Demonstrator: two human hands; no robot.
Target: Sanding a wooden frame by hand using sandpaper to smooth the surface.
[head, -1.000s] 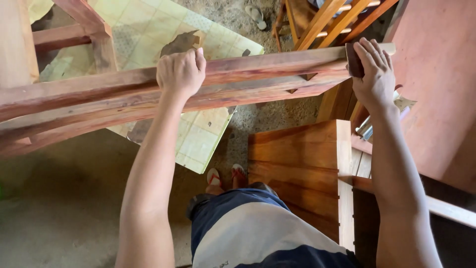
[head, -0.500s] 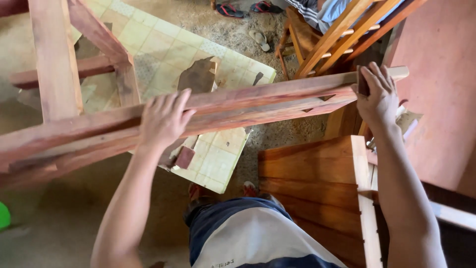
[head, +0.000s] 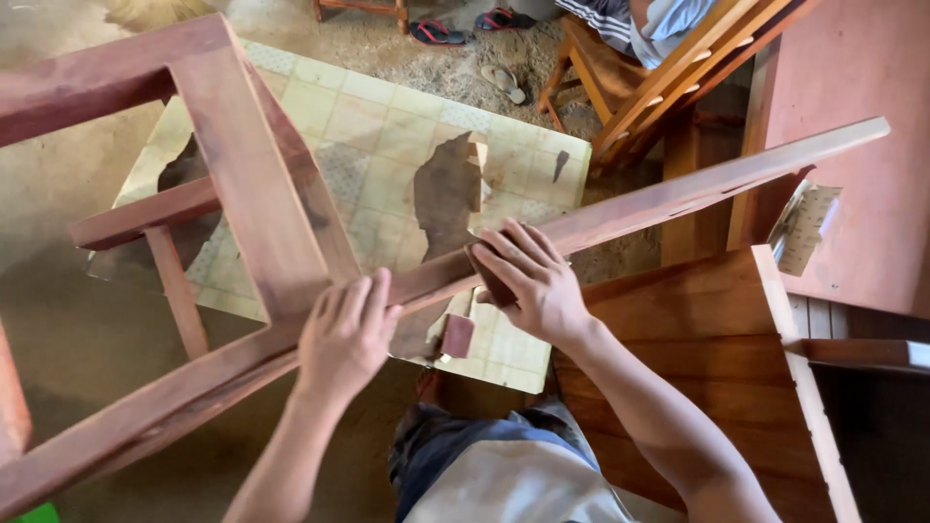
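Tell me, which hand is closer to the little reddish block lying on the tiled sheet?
The right hand. It presses a dark sanding pad on the wooden rail just above and right of the block. The left hand rests on the rail farther off to the block's left.

Woodworking workshop: bare wooden frames (head: 242, 184), sawdust-strewn floor (head: 87, 329), sandpaper sheet (head: 806, 228).

No packages, labels, signs or screens showed anywhere in the view — none on the floor, none on the woodwork — only bare timber and worn floor covering.
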